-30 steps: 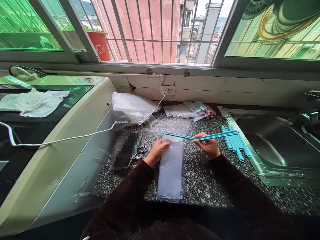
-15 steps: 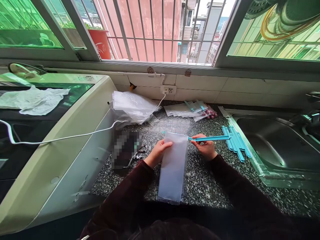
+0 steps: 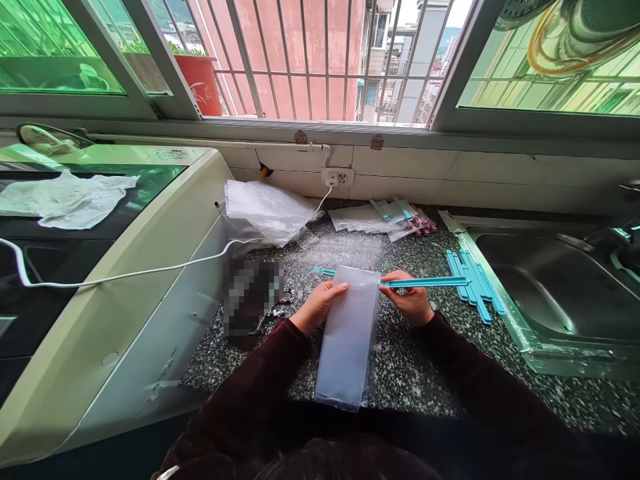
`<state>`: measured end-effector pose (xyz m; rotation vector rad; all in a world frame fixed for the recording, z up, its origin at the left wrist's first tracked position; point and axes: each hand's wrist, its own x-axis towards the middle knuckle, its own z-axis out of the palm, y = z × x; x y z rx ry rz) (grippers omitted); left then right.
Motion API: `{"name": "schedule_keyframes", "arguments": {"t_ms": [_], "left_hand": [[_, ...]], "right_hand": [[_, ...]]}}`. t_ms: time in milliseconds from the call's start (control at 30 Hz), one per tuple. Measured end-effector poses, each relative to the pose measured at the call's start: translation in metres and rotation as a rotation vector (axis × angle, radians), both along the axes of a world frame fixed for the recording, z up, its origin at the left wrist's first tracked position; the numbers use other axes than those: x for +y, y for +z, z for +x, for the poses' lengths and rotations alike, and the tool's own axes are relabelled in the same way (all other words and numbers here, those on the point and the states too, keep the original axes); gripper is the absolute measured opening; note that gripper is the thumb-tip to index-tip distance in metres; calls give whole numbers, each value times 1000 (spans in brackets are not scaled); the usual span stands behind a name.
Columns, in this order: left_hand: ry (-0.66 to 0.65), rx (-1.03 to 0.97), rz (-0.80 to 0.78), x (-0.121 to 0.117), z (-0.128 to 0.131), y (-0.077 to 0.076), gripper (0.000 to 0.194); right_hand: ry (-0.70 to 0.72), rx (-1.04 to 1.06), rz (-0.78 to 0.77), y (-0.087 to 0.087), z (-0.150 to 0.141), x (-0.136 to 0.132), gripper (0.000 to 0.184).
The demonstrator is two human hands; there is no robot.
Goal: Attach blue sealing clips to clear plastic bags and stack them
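Note:
My left hand (image 3: 319, 307) pinches the upper left edge of a long translucent plastic bag (image 3: 347, 337), thumb on its front. The bag hangs down over the speckled counter toward me. My right hand (image 3: 409, 300) grips a blue bag sealing clip (image 3: 430, 283) near the bag's upper right edge. One long arm of the clip points right, over a pile of similar blue clips (image 3: 470, 285). Its other arm passes behind the bag's top, and the tip shows to the left. The fingers behind the bag are hidden.
A stack of plastic bags (image 3: 270, 210) lies at the back left. Bags with blue and pink clips (image 3: 395, 219) lie by the wall. A steel sink (image 3: 540, 280) is on the right, a white cable (image 3: 150, 272) and a washing machine (image 3: 200, 200) on the left.
The clip's left arm has gone from in front of the bag's top to behind it. My right hand has shifted slightly, while my left hand keeps hold of the bag.

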<state>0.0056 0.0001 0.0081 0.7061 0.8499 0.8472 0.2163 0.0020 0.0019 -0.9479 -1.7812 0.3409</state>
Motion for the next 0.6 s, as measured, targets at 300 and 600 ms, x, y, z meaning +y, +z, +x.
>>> {"name": "schedule_keyframes", "arguments": {"t_ms": [300, 600], "left_hand": [[19, 3, -46, 1, 0, 2, 36], [119, 39, -122, 4, 1, -2, 25]], "right_hand": [[44, 3, 1, 1, -2, -1, 6], [50, -44, 8, -4, -2, 0, 9]]}}
